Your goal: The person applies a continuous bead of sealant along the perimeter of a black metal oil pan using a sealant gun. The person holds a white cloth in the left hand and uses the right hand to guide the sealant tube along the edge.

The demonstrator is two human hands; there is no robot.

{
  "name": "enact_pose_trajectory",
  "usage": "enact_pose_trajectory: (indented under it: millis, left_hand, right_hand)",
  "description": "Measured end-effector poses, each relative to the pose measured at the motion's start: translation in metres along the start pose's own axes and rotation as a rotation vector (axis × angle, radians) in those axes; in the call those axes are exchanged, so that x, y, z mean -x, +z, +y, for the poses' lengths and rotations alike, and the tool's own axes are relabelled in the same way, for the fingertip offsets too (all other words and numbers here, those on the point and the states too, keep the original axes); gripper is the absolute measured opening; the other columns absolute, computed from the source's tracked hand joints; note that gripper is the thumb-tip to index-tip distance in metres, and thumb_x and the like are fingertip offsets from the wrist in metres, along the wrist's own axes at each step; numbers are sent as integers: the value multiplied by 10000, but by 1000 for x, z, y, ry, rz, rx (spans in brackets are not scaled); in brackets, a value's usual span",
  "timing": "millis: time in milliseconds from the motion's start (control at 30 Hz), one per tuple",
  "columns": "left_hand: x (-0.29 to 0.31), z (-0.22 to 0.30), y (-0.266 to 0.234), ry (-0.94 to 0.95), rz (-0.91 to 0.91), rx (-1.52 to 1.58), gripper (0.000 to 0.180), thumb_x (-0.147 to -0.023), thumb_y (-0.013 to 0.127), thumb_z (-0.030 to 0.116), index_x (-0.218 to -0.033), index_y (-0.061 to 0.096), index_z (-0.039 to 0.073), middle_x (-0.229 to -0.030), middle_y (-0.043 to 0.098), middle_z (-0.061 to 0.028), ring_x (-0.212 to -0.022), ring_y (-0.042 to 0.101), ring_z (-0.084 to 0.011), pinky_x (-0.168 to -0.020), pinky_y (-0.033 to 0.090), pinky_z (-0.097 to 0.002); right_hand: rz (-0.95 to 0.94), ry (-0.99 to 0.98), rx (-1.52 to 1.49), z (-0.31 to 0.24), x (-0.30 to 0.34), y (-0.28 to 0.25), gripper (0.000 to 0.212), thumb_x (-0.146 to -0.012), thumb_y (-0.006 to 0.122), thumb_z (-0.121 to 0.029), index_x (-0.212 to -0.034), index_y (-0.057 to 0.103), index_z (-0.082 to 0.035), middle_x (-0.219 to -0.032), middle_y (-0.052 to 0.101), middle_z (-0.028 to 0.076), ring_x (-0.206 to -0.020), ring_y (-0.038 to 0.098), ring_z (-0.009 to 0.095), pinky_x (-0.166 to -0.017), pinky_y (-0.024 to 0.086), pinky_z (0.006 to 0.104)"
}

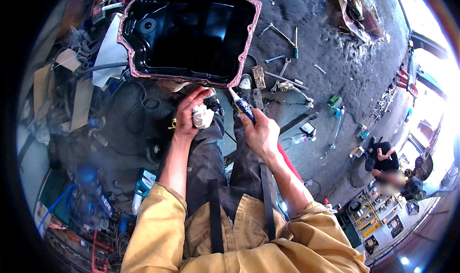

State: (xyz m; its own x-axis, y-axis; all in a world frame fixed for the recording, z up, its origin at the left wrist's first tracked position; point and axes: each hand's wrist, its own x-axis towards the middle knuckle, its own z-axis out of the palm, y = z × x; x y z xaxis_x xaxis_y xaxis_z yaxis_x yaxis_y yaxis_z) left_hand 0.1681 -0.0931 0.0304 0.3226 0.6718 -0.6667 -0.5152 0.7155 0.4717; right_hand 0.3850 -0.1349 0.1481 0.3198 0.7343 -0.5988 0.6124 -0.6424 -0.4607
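A black oil pan [191, 38] with its hollow side up sits in front of me, and an uneven bead of pinkish-red sealant [252, 28] runs along its rim. In my right hand [262, 133] is a dark blue sealant tube [243, 106], gripped by its lower end. Its white nozzle points at the pan's near right corner, at or very close to the bead. My left hand [186, 114] is closed around a crumpled white rag [203, 117], its fingertips just below the pan's near edge. What supports the pan is mostly hidden.
Wrenches [282, 69] and a green-handled screwdriver [295, 43] lie on the dark floor to the right, with a clear bottle [300, 138] nearer. Cardboard pieces [82, 103] and hoses clutter the left. Another person [385, 158] is at the far right.
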Motion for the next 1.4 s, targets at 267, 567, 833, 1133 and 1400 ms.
enact_pose_trajectory:
  millis: [267, 567, 833, 1133, 1400]
  left_hand:
    - [4, 4, 28, -12, -2, 105, 414, -922, 580, 98, -1321, 575, -14, -1301, 649, -185, -776, 610, -71, -740, 512, -217]
    - [4, 1, 25, 1, -23, 115, 410, -941, 549, 121, -1334, 572, 6, -1332, 617, -193, -726, 594, -72, -680, 513, -236]
    - [4, 1, 25, 7, -23, 112, 347, -960, 566, 152, -1287, 608, 45, -1334, 612, -226, -731, 623, -94, -670, 526, -250]
    - [-6, 7, 38, -60, -43, 45, 331, -974, 614, 268, -1189, 666, 21, -1205, 703, -122, -775, 662, -95, -675, 545, -249]
    - [-11, 3, 62, -122, -14, 60, 331, -968, 640, 249, -1220, 655, 34, -1192, 706, -131, -826, 690, -123, -686, 575, -271]
  right_hand:
    - [55, 50, -118, -4, 3, 0, 289, -934, 667, -325, -884, 601, -49, -622, 602, 187, -587, 625, 390, -554, 466, 464]
    - [81, 32, -217, 2, 6, 3, 267, -935, 679, -302, -964, 657, -37, -624, 582, 173, -538, 584, 291, -552, 465, 400]
    - [103, 55, -299, 10, 3, -1, 267, -943, 692, -284, -955, 665, -19, -586, 507, 102, -536, 456, 149, -529, 420, 343]
    - [148, 76, -336, 19, -1, 5, 283, -931, 692, -289, -912, 642, -10, -587, 552, 118, -524, 504, 166, -518, 432, 370]
    - [139, 76, -243, 15, -5, 1, 316, -947, 652, -378, -988, 655, -65, -628, 606, 165, -568, 620, 344, -561, 476, 430]
